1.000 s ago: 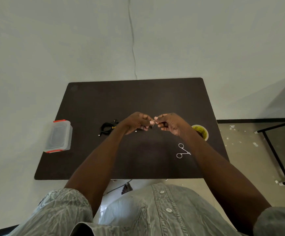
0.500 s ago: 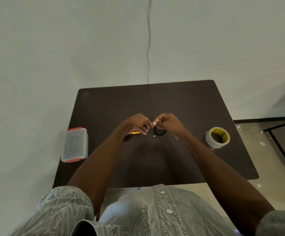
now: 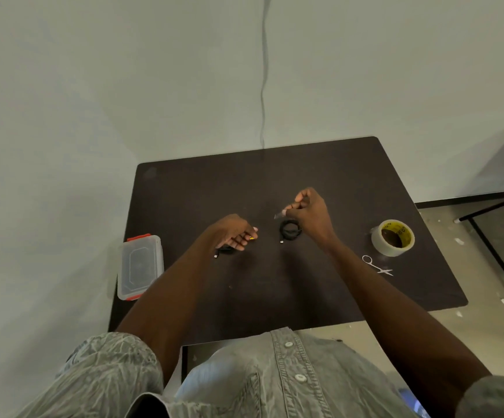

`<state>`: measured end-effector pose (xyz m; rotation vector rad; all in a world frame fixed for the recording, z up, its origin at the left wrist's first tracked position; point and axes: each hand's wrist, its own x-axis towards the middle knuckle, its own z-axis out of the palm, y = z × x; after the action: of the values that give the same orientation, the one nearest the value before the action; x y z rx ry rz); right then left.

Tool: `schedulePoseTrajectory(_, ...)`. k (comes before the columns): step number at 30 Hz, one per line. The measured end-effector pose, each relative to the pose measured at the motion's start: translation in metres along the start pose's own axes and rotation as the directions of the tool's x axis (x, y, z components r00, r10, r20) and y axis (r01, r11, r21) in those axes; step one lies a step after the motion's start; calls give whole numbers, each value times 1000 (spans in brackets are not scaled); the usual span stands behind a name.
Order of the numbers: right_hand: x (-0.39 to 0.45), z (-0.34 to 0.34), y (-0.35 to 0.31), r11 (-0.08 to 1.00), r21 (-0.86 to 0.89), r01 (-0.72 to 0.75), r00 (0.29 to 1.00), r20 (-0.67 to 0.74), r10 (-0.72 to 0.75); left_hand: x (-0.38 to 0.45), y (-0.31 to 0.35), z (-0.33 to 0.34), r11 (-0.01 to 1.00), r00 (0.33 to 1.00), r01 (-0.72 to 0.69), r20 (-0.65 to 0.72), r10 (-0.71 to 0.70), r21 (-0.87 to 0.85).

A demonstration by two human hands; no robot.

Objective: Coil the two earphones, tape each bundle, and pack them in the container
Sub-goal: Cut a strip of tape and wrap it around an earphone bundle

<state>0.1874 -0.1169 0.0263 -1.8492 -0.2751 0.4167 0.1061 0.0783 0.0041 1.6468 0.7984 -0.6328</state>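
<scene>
A black earphone coiled into a ring (image 3: 290, 230) lies on the dark table (image 3: 274, 176), just below my right hand (image 3: 309, 212). That hand is raised a little and pinches a short clear strip of tape (image 3: 279, 216) between thumb and fingers. My left hand (image 3: 232, 233) rests on the table with its fingers curled over the second black earphone (image 3: 225, 251). This earphone's yellow tag (image 3: 252, 237) shows at the fingertips, and its plug pokes out by the wrist. The clear container (image 3: 140, 267) with red clips sits shut at the table's left edge.
A roll of clear tape with a yellow core (image 3: 393, 236) stands at the right of the table. Small metal scissors (image 3: 377, 265) lie just in front of it. A wall runs behind and to the left, and a black metal frame (image 3: 497, 248) stands on the floor at the right.
My hands have parted: the right rose to the right with the tape strip, and the left dropped onto the second earphone. The coiled earphone now lies on the table. The camera view shifted.
</scene>
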Motion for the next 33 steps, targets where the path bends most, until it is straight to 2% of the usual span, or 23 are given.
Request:
schedulePoseTrajectory(3, -2, -2, 4, 998, 31, -50, 998, -28, 51, 4, 7, 10, 981, 989, -113, -110, 97, -155)
schedulePoseTrajectory(6, 0, -8, 10, 994, 43, -102, 991, -83, 105, 13, 14, 24, 961, 970, -196, -179, 162, -194)
schedulePoseTrajectory(11, 6, -20, 21, 993, 38, -112, 978, -171, 117, 36, 16, 54, 968, 931, -223, -320, 176, -116)
schedulePoseTrajectory(16, 14, -39, 29, 988, 51, -146, 970, -190, 153, 55, 21, 81, 971, 863, -225, -447, 237, 81)
schedulePoseTrajectory(19, 21, -46, 39, 984, 22, -175, 966, -189, 176, 69, 27, 87, 967, 853, -205, -457, 253, 153)
schedulePoseTrajectory(25, 41, -51, 53, 980, -39, -196, 975, -117, 191, 99, 28, 93, 929, 873, -157, -392, 290, 336)
schedulePoseTrajectory(33, 46, -45, 52, 977, 40, -207, 972, -109, 210, 111, 31, 97, 822, 837, -123, -386, 387, 555)
